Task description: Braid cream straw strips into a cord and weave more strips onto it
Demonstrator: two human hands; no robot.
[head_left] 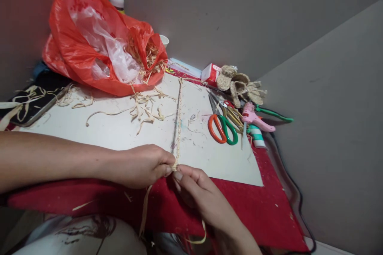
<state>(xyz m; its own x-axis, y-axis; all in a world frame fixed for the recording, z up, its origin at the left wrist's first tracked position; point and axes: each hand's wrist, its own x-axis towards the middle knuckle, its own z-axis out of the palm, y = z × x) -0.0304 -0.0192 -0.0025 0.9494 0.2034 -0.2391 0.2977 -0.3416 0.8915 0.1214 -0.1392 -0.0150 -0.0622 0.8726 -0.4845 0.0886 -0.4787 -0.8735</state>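
A thin braid of pale raffia (179, 117) runs from the far side of the white board down to my two hands. My left hand (154, 166) pinches the near end of the braid between thumb and fingers. Right beside it, my right hand (196, 185) is closed at the same end, its fingertips almost touching the left thumb. One loose raffia strand (145, 211) hangs below my left hand, and another strand (204, 231) curls beneath my right wrist. The insides of both grips are partly hidden.
A red plastic bag (60, 44) of raffia stands at the back left. Loose raffia scraps (145, 113) lie on the white board (119, 127). To the right are scissors (220, 127), a pink glue gun (254, 117) and woven pieces (239, 83). Red cloth (239, 207) covers the table.
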